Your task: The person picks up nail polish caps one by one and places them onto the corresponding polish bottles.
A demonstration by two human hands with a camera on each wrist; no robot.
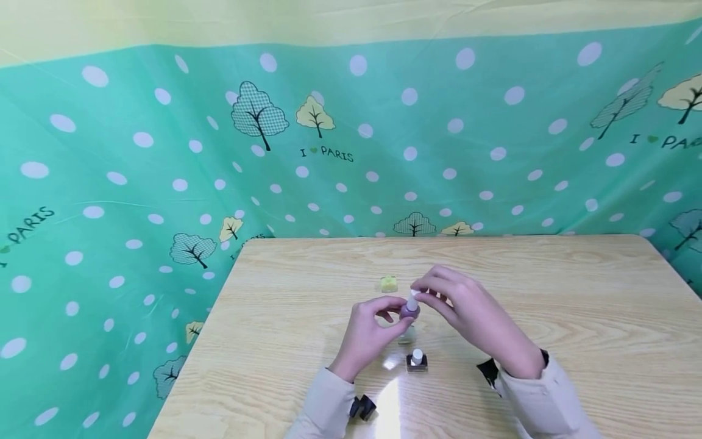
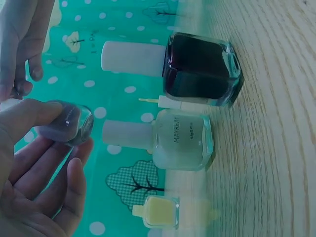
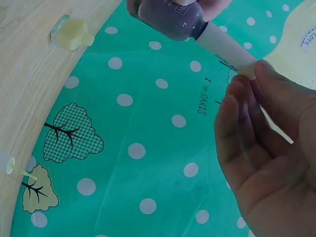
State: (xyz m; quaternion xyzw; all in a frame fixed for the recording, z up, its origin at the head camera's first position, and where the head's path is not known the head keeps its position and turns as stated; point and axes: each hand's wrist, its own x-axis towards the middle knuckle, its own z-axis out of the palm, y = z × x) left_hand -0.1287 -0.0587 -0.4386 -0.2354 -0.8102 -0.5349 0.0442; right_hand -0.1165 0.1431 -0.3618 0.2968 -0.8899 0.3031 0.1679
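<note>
My left hand holds a small nail polish bottle of purple-grey polish, thumb on one side and fingers on the other. My right hand pinches its tall white cap between thumb and fingertips. In the right wrist view the cap meets the bottle's neck, and bottle and cap are tilted. Past the right thumb a thin pale strip shows; what it is I cannot tell. Below the hands stand a dark nail polish bottle and a pale whitish one, both with white caps.
A yellow nail polish bottle without its cap stands farther back on the wooden table. A white cap with a yellow brush is also there. Black pieces show by the left cuff. Green dotted cloth hangs behind.
</note>
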